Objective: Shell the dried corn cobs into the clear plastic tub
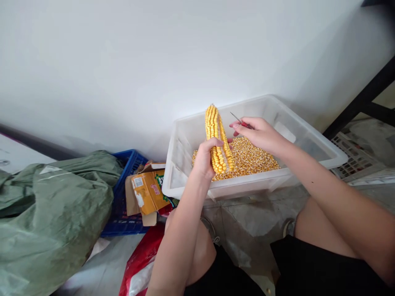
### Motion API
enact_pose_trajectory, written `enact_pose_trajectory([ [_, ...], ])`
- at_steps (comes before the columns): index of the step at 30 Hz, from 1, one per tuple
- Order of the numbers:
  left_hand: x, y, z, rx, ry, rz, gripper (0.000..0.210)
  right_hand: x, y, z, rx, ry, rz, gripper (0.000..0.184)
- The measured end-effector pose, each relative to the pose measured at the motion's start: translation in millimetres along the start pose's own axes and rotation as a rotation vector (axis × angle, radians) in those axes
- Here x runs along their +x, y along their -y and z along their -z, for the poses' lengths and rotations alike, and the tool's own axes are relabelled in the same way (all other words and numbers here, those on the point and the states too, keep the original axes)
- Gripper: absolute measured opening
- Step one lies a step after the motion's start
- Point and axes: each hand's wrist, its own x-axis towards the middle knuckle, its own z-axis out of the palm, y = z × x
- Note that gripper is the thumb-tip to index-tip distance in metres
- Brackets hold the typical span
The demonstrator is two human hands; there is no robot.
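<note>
My left hand (206, 158) is closed around a yellow corn cob (212, 127), held tilted with its tip up. A pale groove without kernels runs along the side of the cob. To the right of it, apart from the cob, my right hand (257, 133) grips a screwdriver (246, 124) with a red handle; its thin metal shaft points up and left. Both hands are above a white translucent plastic tub (191, 190). Loose corn kernels (251, 158) cover the tub's bottom; my hands and the cob hide some of them.
A white wall (123, 74) rises behind the tub. At left are a green cloth bag (64, 213), a blue crate (119, 218) and an orange cardboard box (151, 193). A red bag (138, 263) lies by my leg. On the right stand a black frame (364, 98) and a grey basket (353, 158).
</note>
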Motion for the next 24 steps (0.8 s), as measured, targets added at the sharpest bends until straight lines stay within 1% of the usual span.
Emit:
enact_pose_trajectory([
  [3,-1,1,-0.4,0.010,0.101,-0.017,0.047,-2,2,-2,0.075,-0.028,0.001,0.041],
  [4,-1,1,0.0,0.015,0.111,-0.042,0.047,-2,3,-2,0.084,-0.044,0.005,0.043],
  [6,0,2,1.2,0.024,0.121,-0.067,0.046,-4,6,1,0.080,-0.085,0.017,0.044],
  [10,1,3,1.8,0.020,0.120,-0.074,0.048,-5,9,3,0.035,-0.145,0.031,0.046],
  [14,1,4,-0.4,0.045,0.084,-0.171,0.045,1,-4,3,-0.074,-0.136,0.001,0.043],
  [16,3,5,0.2,0.070,0.071,-0.229,0.042,5,-16,4,-0.150,-0.086,-0.063,0.039],
  [17,4,6,1.2,0.086,0.058,-0.254,0.041,7,-22,4,-0.193,-0.033,-0.103,0.036],
  [20,9,9,5.9,0.116,-0.024,-0.292,0.039,11,-36,3,-0.337,0.203,-0.173,0.027],
  [22,13,9,8.7,0.091,-0.091,-0.273,0.038,11,-40,1,-0.433,0.304,-0.172,0.026],
  [24,15,9,10.2,0.046,-0.152,-0.221,0.036,10,-41,-1,-0.505,0.329,-0.164,0.026],
])
